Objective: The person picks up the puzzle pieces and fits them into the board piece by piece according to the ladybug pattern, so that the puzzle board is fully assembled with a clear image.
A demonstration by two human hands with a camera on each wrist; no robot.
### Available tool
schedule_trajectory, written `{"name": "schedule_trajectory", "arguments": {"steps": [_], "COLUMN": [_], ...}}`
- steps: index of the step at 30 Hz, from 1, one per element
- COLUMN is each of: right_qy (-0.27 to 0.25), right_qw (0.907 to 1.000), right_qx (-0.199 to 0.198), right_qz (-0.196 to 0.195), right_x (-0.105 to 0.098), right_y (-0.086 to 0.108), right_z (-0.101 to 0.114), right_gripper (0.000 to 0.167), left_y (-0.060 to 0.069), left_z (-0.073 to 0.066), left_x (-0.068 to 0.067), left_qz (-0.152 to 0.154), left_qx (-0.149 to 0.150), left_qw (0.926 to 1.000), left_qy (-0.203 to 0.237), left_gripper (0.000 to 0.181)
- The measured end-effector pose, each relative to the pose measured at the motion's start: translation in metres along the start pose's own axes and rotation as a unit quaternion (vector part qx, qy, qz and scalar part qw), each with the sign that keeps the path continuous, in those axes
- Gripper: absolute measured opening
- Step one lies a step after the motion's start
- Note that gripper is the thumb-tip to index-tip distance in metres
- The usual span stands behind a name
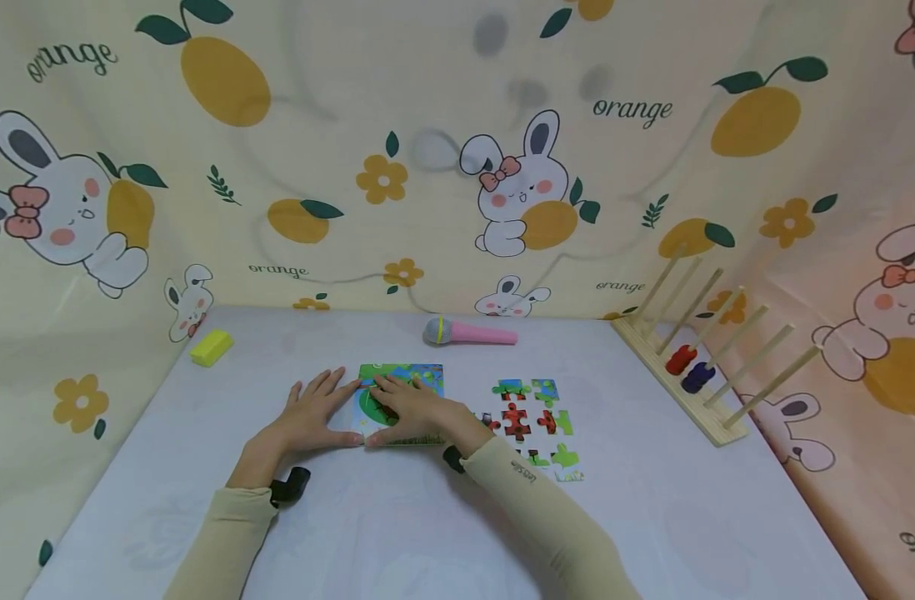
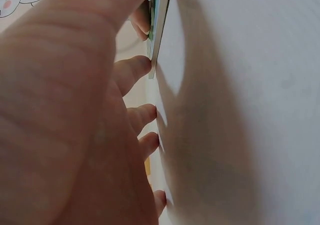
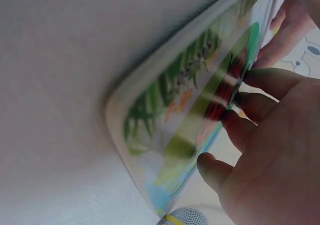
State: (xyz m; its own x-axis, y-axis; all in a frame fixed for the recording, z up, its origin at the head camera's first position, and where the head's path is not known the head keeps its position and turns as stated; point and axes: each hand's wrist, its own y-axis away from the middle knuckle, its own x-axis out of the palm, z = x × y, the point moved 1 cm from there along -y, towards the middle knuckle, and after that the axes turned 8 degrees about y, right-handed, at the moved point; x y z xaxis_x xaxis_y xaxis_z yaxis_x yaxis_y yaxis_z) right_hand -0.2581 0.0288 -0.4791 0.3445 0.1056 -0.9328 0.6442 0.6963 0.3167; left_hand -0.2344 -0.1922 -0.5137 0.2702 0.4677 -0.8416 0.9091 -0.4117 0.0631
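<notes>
A flat picture puzzle board (image 1: 432, 377) with a green, blue and red picture lies on the white table. The left hand (image 1: 307, 421) is spread at its left side. In the left wrist view, the fingertips (image 2: 137, 67) of that hand reach the board's edge and the tabletop. Over the board lies the right hand (image 1: 416, 412), its fingertips (image 3: 240, 125) resting on the picture. Part of the picture is hidden under this hand. To the right are several loose jigsaw pieces (image 1: 516, 422), some partly covered by the right forearm.
A pink toy microphone (image 1: 483, 334) lies behind the board. At the back left sits a yellow block (image 1: 212, 347). A wooden peg rack (image 1: 716, 425) with red beads (image 1: 681, 360) and blue beads (image 1: 698, 377) stands on the right. Patterned cloth (image 1: 427, 83) surrounds the table.
</notes>
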Motion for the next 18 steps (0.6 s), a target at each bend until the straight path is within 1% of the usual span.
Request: {"name": "schedule_trajectory", "arguments": {"steps": [3,6,12,16,18], "right_qy": [0.007,0.007,-0.026,-0.045,-0.070], "right_qw": [0.9999,0.9998,0.9991,0.9983,0.9968], "right_qx": [-0.009,-0.018,-0.032,-0.036,-0.040], "right_qz": [0.001,0.003,0.008,0.009,0.003], "right_x": [0.000,0.001,0.001,0.000,0.000], "right_y": [0.000,0.000,0.000,0.002,0.003], "right_z": [-0.001,-0.003,-0.006,-0.008,-0.011], "right_gripper": [0.100,0.101,0.101,0.099,0.097], "left_y": [0.000,0.001,0.005,0.004,0.003], "left_z": [-0.001,-0.001,0.003,0.004,0.004], "left_x": [0.000,-0.002,-0.005,-0.005,-0.004], "left_qz": [0.004,0.005,0.006,0.007,0.008], "left_qx": [-0.001,0.004,0.023,0.029,0.029], "left_qw": [1.0000,0.9999,0.9992,0.9989,0.9990], "left_qy": [0.001,0.010,0.033,0.037,0.034], "left_gripper": [0.102,0.100,0.092,0.089,0.089]}}
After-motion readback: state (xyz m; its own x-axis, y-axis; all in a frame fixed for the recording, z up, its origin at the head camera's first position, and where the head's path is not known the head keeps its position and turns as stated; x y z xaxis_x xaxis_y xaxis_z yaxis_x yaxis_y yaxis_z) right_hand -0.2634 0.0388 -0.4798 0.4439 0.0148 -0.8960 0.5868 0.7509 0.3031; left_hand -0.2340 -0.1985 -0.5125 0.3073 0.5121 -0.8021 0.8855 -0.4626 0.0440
